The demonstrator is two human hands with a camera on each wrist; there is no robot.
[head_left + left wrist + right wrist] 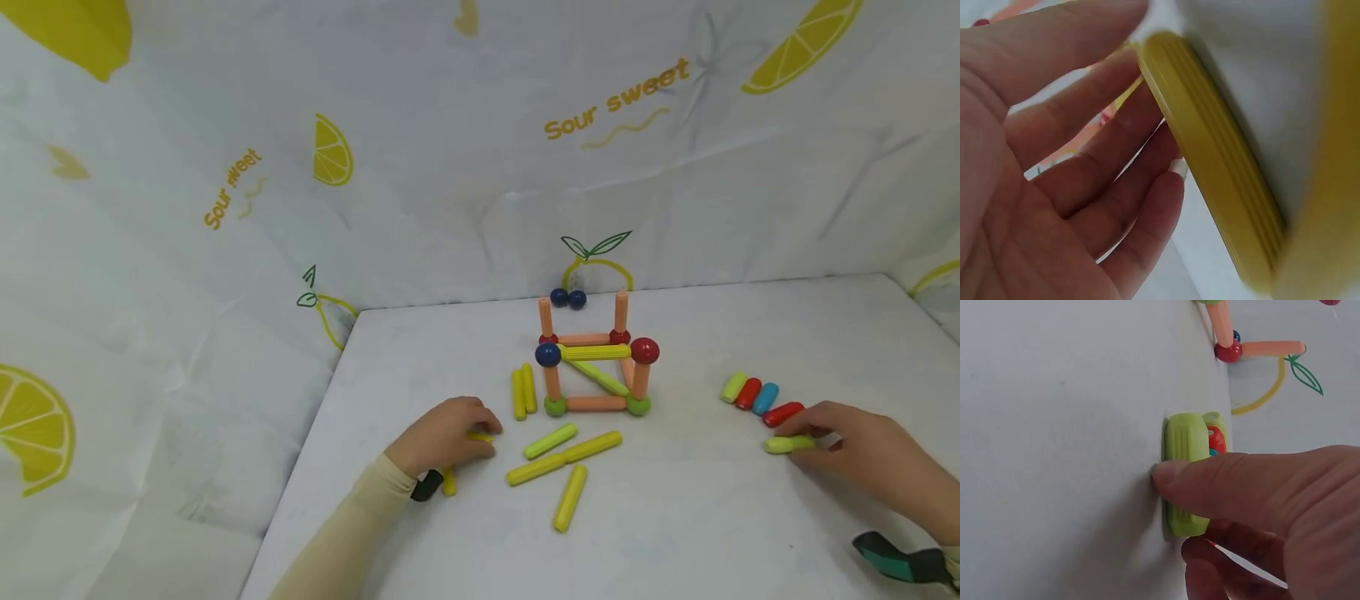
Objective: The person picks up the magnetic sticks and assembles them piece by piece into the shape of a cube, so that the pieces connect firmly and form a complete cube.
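At the left of the table, my left hand (pixel 450 433) curls loosely round a yellow building stick (pixel 1210 169), fingers beyond it and thumb on the near side. The fingertips are partly hidden behind the stick. Another yellow stick (pixel 448 482) lies by that wrist. Over on the right, my right hand (pixel 847 437) pinches a short light-green stick (pixel 1187 440), its thumb across the ridged side; the stick is on or just above the table. A row of short red (pixel 783 414), blue (pixel 765 398) and green (pixel 734 387) sticks lies beyond that hand.
A frame of orange sticks (pixel 595 404) joined by coloured balls (pixel 645 351) stands mid-table. Two dark-blue balls (pixel 577 300) sit behind it. Several yellow sticks (pixel 570 498) and a light-green one (pixel 551 441) lie in front and to its left. A printed white cloth (pixel 450 208) hangs behind.
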